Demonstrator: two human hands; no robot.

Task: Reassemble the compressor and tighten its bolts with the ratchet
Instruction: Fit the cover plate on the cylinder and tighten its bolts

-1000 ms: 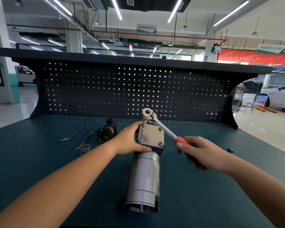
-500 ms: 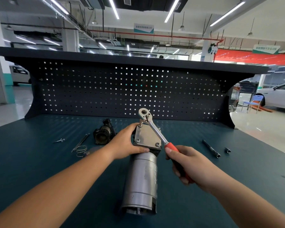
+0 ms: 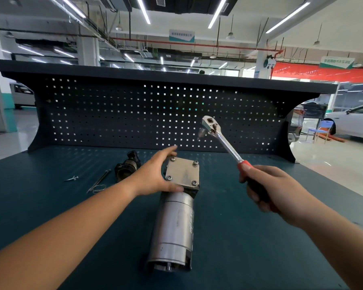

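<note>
The silver cylindrical compressor (image 3: pixel 174 231) lies lengthwise on the dark green bench (image 3: pixel 249 237). Its square metal cover plate (image 3: pixel 182 171) faces up at the far end, with a bolt at each corner. My left hand (image 3: pixel 155 174) holds the plate's left side, thumb at the near edge and fingers along the far edge. My right hand (image 3: pixel 268 189) grips the red and black handle of the ratchet (image 3: pixel 220 139). The ratchet's head is raised in the air, up and to the right of the plate, touching nothing.
A black compressor part (image 3: pixel 127 165) lies left of my left hand. Beside it are a long thin rod with a wire ring (image 3: pixel 99 182) and a small screw (image 3: pixel 71 178). A perforated black back panel (image 3: pixel 155 114) closes off the bench's far side.
The ratchet head has come off the plate's far-left bolt and lifted up and to the right. My left hand stays on the plate.
</note>
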